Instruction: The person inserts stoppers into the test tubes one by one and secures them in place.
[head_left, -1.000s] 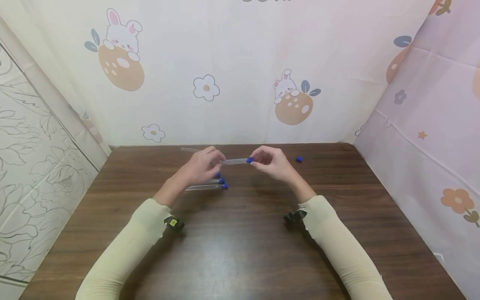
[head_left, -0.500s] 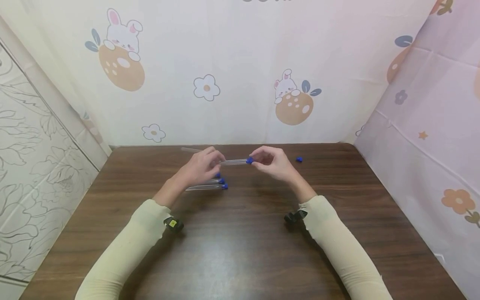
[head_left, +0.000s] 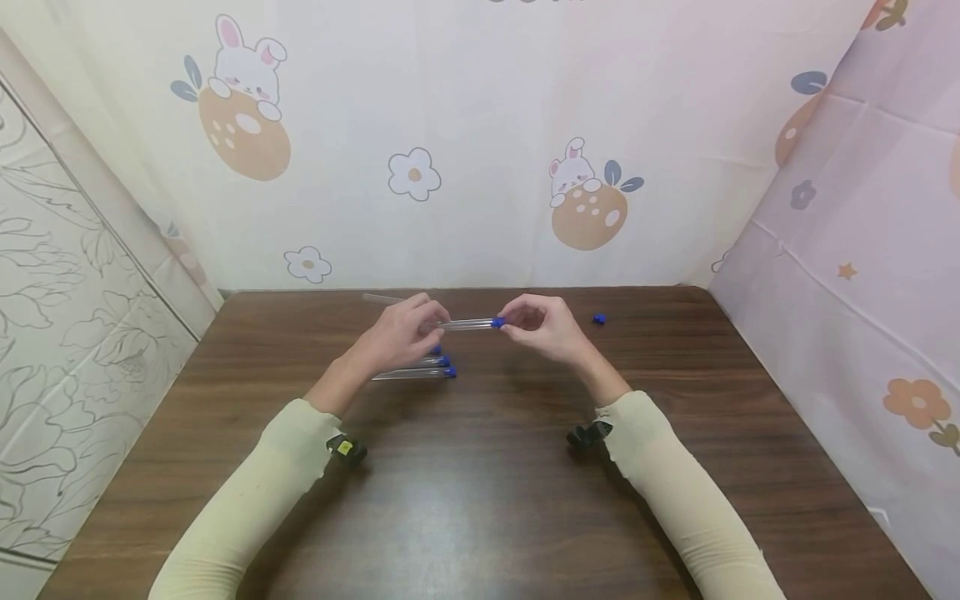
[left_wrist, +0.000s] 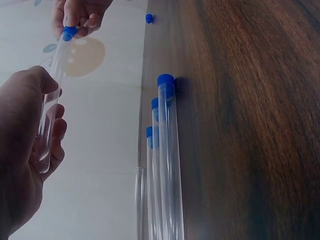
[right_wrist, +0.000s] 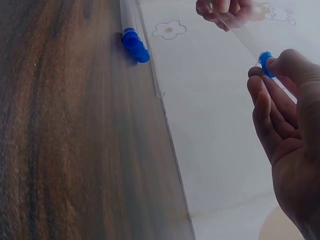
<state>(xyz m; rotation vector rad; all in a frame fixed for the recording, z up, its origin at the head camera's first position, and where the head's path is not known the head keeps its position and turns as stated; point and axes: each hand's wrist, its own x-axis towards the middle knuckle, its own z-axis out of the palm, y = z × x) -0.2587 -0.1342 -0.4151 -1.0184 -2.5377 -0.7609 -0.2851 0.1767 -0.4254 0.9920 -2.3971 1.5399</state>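
My left hand [head_left: 405,333] grips a clear test tube [head_left: 467,325] around its lower part, above the table. At the tube's right end sits a blue cap [left_wrist: 69,33], which my right hand [head_left: 551,329] pinches between thumb and fingertips. In the right wrist view the thumb presses against that cap. Whether it is fully seated cannot be told. Beneath the left hand, three tubes with blue caps [left_wrist: 171,145] lie side by side on the table, partly hidden in the head view. Behind that hand lies another clear tube [head_left: 381,298], its visible end without a cap.
A loose blue cap [head_left: 598,318] lies on the wooden table [head_left: 465,483] to the right of the right hand, near the back edge. A printed curtain [head_left: 480,225] hangs directly behind the table, with more fabric at both sides.
Both hands hold nearly the same place. The capped end of the gripped test tube has dipped very slightly. The tubes and loose cap on the table lie as before.
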